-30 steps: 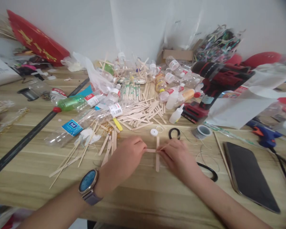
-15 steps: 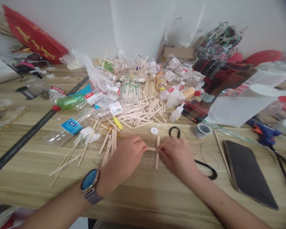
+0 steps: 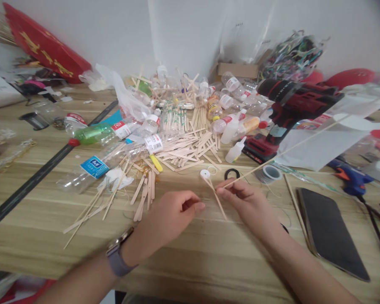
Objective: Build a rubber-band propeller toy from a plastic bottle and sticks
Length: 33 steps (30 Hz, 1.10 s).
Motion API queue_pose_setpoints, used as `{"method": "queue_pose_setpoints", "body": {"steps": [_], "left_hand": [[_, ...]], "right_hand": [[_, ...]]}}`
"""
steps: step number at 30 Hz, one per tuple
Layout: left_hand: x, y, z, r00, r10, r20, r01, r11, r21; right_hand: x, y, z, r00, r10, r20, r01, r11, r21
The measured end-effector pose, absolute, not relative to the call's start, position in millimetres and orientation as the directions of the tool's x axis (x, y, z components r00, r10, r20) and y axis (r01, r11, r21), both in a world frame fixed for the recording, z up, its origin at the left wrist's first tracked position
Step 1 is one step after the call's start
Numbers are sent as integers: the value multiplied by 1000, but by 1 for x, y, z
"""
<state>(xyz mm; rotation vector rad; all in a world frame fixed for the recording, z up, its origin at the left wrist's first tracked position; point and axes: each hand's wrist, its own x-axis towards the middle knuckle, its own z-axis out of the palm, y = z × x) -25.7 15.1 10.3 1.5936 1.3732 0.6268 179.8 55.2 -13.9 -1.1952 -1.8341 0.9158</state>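
My right hand (image 3: 245,202) pinches a long thin wooden skewer (image 3: 256,169), which slants up to the right past the cordless drill. At the skewer's near end, by my right fingertips, a flat craft stick (image 3: 220,203) is tilted; whether the two are joined I cannot tell. My left hand (image 3: 177,213) hovers to the left of it, fingers curled, a small gap between thumb and forefinger, nothing visible in it. Just beyond the craft stick lies a small white disc (image 3: 204,173). A black scissor handle (image 3: 232,172) shows behind my right hand, which partly hides the scissors.
Craft sticks (image 3: 190,150) and plastic bottles (image 3: 98,134) pile up behind my hands. To the right are a red cordless drill (image 3: 281,105), a glue bottle (image 3: 236,151), a wire spool (image 3: 270,174), a phone (image 3: 332,232) and a blue glue gun (image 3: 351,177).
My left hand has let go and drawn back slightly. The craft stick has turned from upright to slanting, and the long skewer now shows rising to the right from my right hand.
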Motion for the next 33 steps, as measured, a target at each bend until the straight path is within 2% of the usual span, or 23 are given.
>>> {"method": "queue_pose_setpoints", "body": {"steps": [2,4,7,9,14,21,33], "left_hand": [[-20,14,8,234,939,-253,168,217,962],[-13,12,7,210,935,-285,-118,313,942],[-3,10,7,214,924,-318,-309,373,875],[2,9,7,225,916,-332,-370,395,841],[5,10,5,180,912,-370,-439,411,799],[7,10,6,132,910,-393,-412,410,813],[10,9,8,120,914,-388,-401,402,823]], "right_hand": [[175,51,-11,-260,963,74,147,116,-982],[169,47,-11,-274,960,-64,-117,-100,-988],[163,42,-13,-319,931,-177,-303,-277,-912],[162,42,-14,-327,925,-190,-307,-295,-905],[159,40,-12,-341,921,-189,-322,-303,-897],[158,37,-16,-263,964,-38,-286,-115,-951],[163,36,-23,-277,953,122,-241,54,-969]]}}
